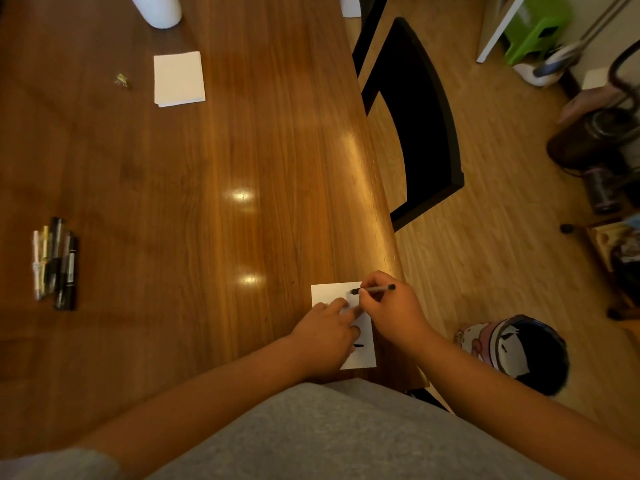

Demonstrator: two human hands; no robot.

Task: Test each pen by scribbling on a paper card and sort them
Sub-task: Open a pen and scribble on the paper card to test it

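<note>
A white paper card (327,292) lies near the right edge of the wooden table (207,168), with a short dark mark on its lower part. My right hand (391,311) grips a thin grey pen (374,289) lying nearly level over the card's top right corner, dark tip toward the left. My left hand (327,336) rests on the card with fingers stretched toward the pen tip. A row of several pens (55,263) lies side by side at the table's far left.
A stack of white cards (178,79) sits at the back, near a small yellowish scrap (122,80) and a white cylinder (157,10). A black chair (420,109) stands right of the table. A round printed cushion (516,351) lies on the floor.
</note>
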